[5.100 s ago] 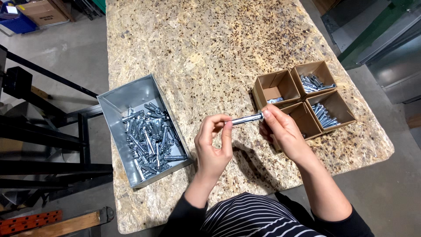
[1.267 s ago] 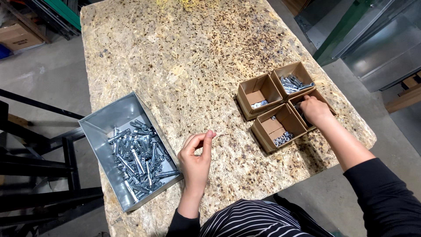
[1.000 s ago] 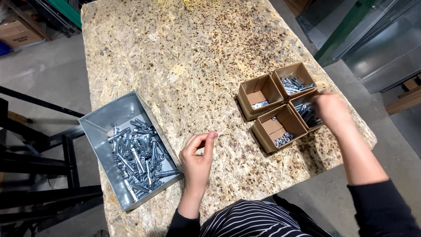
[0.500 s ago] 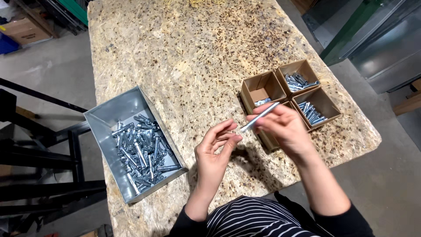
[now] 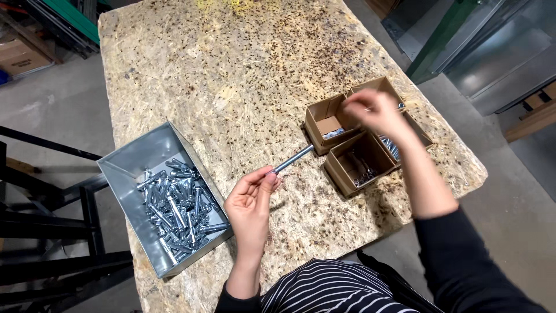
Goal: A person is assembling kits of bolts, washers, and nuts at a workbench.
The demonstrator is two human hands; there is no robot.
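My left hand pinches the end of a long silver bolt that points up and right toward the cardboard boxes. My right hand is blurred, raised over the far right box, with its fingers closed on a small metal piece, maybe a nut or washer. Several small open cardboard boxes sit together there: the near one holds small metal parts, the left one holds a few. A grey metal bin full of bolts lies to the left of my left hand.
The worktop is a speckled chipboard slab, its right edge just past the boxes. A black metal frame stands to the left on the concrete floor. Cardboard cartons lie at far left; green metal structures stand at upper right.
Both hands held the bolt together half a second ago. My right hand has since let go and moved up right over the boxes, while my left hand keeps the bolt.
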